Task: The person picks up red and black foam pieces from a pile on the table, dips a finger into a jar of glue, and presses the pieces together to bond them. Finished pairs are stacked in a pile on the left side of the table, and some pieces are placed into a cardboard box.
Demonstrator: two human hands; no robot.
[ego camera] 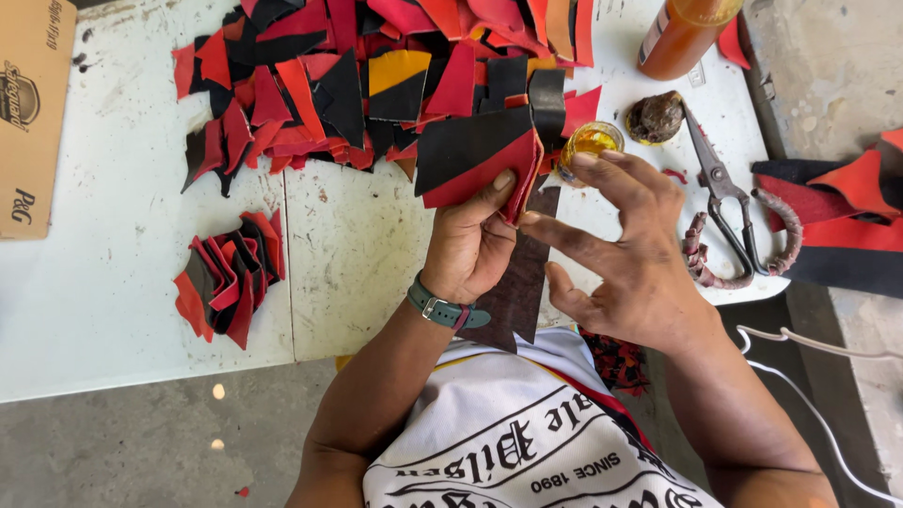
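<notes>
Fingers of the left hand (467,246) are closing around a folded red-and-black leather piece (475,160), the thumb pressing flat on its red face while the piece is standing tilted above the table edge. Beside it the right hand (628,254) is hovering with fingers spread and loosely curled — gripping nothing, its fingertips reaching toward the piece's right edge and toward a small glass jar of yellowish liquid (591,141) just behind them. A dark brown leather strip (520,287) is lying under both hands and hanging over the table edge. Farther back, a big heap of red, black and orange leather scraps (376,71) is covering the white table (113,273); a smaller stack of folded red-and-black pieces (229,277) is sitting well apart to the left. On the right, scissors with wrapped handles (729,212) are lying near a dark lump (656,118) and an orange bottle (682,33) — a cardboard box (33,113) is sitting at the far left.
</notes>
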